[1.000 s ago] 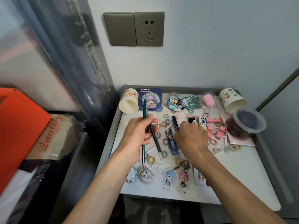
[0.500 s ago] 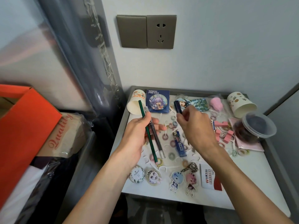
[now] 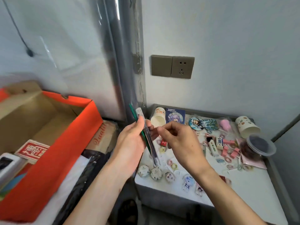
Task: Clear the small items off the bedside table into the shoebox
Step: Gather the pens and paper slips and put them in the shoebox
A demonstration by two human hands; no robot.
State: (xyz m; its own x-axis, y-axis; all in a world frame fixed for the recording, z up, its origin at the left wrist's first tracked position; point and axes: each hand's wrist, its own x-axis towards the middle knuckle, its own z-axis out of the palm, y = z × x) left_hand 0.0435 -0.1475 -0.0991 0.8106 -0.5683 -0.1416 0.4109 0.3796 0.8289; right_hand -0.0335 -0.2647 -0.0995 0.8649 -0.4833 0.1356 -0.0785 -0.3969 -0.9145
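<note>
Desk: What lies behind the scene?
Operator: From my console I see a pale wall point(image 3: 235, 46), evenly lit, with a brown switch-and-socket plate point(image 3: 172, 67) set above a grey-rimmed table point(image 3: 246, 192).
Desk: And to the left?
Operator: Clear plastic sheet point(image 3: 65, 46) hangs over the corner, a dark post point(image 3: 113, 62) behind it; a thin black cable point(image 3: 29, 53) runs down the wall.

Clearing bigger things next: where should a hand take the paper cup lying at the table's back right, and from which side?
Probably across the wall of the paper cup, mid-body, from above, with thumb and fingers on either side. It lies on its side with the open mouth facing the front, so the round wall is up and free; the thin rim may buckle.
</note>
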